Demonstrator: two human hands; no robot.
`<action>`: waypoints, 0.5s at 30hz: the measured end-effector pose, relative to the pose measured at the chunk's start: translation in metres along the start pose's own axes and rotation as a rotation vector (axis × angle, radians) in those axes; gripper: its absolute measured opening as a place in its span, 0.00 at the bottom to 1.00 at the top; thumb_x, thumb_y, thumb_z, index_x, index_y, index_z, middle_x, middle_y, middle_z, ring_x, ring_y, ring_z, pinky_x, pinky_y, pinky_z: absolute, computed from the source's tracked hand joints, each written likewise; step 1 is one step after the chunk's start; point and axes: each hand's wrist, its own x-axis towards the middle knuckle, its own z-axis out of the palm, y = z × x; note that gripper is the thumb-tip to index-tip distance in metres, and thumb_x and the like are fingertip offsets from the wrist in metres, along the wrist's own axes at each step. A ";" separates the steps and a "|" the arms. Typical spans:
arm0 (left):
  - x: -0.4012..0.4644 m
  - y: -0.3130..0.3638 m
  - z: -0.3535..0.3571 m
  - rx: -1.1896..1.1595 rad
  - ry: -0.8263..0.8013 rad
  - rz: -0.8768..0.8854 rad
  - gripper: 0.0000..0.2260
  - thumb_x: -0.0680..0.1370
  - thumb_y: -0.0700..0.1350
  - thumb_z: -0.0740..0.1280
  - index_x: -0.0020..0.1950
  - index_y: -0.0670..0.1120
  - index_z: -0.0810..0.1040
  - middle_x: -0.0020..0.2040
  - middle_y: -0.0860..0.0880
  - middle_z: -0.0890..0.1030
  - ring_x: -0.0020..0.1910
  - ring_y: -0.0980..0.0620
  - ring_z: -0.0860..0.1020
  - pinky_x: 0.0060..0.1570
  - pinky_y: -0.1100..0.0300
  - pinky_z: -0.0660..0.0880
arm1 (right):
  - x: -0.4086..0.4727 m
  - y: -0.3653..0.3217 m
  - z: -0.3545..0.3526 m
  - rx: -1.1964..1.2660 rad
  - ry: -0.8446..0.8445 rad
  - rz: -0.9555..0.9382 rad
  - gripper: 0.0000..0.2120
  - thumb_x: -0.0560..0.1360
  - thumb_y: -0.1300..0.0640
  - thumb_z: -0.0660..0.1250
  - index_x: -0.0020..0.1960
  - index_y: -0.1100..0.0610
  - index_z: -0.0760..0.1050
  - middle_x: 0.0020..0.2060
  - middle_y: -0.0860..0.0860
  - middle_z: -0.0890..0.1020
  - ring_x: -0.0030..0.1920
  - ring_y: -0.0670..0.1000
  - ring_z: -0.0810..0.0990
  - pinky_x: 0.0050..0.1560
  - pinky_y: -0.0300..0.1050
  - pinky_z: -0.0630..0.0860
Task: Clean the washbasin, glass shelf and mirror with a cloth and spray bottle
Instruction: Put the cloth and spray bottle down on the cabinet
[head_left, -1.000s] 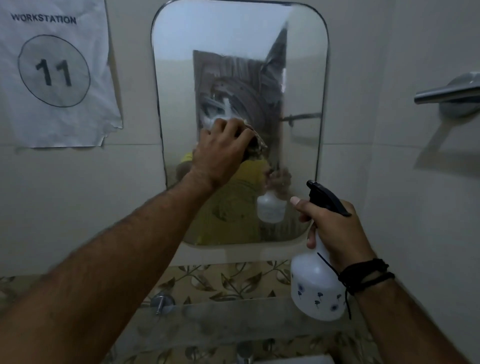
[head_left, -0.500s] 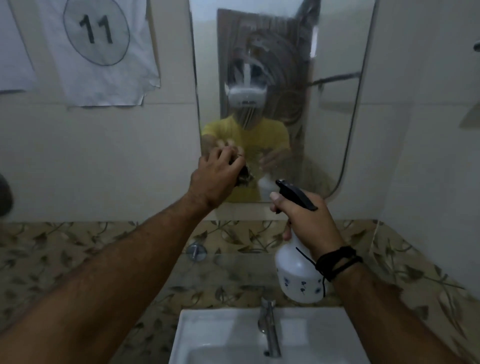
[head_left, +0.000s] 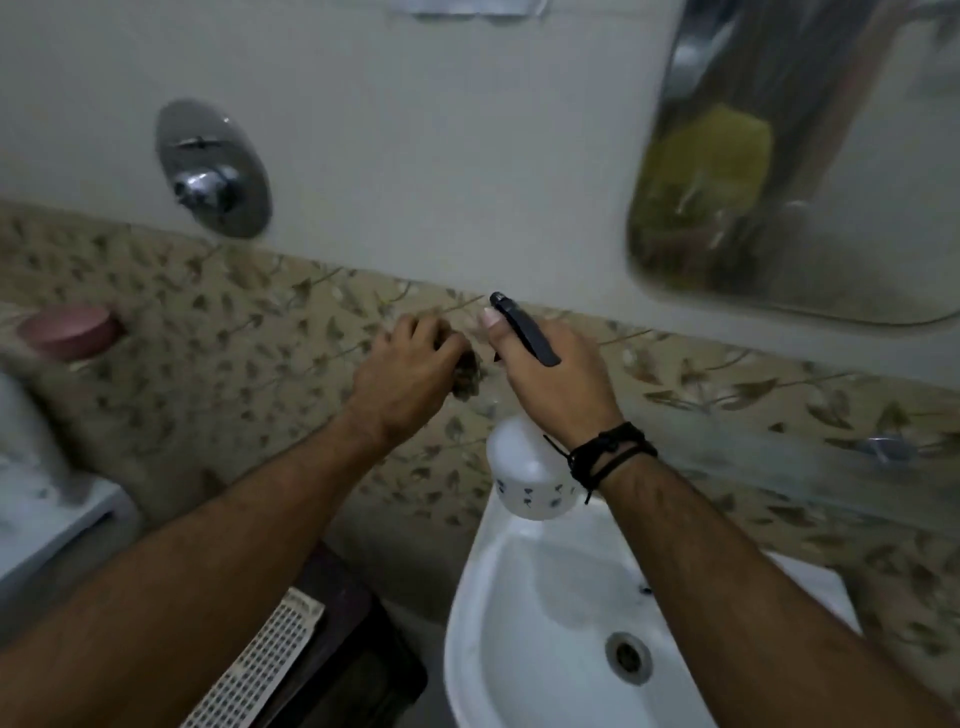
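Note:
My left hand (head_left: 410, 366) is closed around a dark crumpled cloth (head_left: 467, 376), most of it hidden under the fingers. Right beside it, my right hand (head_left: 550, 371) grips the neck of a white spray bottle (head_left: 527, 473) with a black trigger head (head_left: 524, 327); the bottle hangs over the rim of the white washbasin (head_left: 467, 613). The mirror (head_left: 810, 156) is at the upper right, blurred. The glass shelf (head_left: 789, 462) runs along the patterned tiles at the right, under the mirror.
A chrome wall valve (head_left: 213, 169) is mounted at the upper left. A pink round dish (head_left: 67, 330) sits at the far left above a white fixture (head_left: 47, 488). A perforated white panel (head_left: 260, 670) and a dark bin lie below, left of the basin.
Both hands have come down off the mirror and now sit together in front of the patterned tiles. The view has swung down and left, so the mirror is now at the upper right.

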 end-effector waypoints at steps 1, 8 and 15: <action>-0.017 -0.011 0.002 0.000 -0.026 -0.029 0.17 0.72 0.44 0.74 0.59 0.45 0.78 0.57 0.40 0.77 0.51 0.37 0.75 0.42 0.44 0.75 | -0.003 -0.004 0.017 -0.024 -0.023 -0.020 0.27 0.83 0.39 0.62 0.30 0.50 0.63 0.25 0.47 0.66 0.28 0.50 0.65 0.32 0.48 0.60; -0.135 -0.078 0.024 -0.017 -0.217 -0.259 0.18 0.73 0.46 0.73 0.61 0.46 0.75 0.56 0.41 0.75 0.51 0.38 0.74 0.42 0.46 0.73 | -0.031 -0.008 0.141 0.033 -0.230 -0.090 0.26 0.81 0.41 0.69 0.31 0.52 0.65 0.25 0.49 0.66 0.26 0.48 0.64 0.29 0.45 0.60; -0.237 -0.110 0.059 -0.106 -0.379 -0.484 0.20 0.79 0.50 0.67 0.70 0.47 0.72 0.64 0.42 0.73 0.61 0.38 0.71 0.53 0.43 0.72 | -0.058 0.021 0.251 -0.060 -0.521 -0.065 0.18 0.76 0.40 0.74 0.46 0.50 0.70 0.37 0.47 0.76 0.36 0.48 0.76 0.33 0.40 0.66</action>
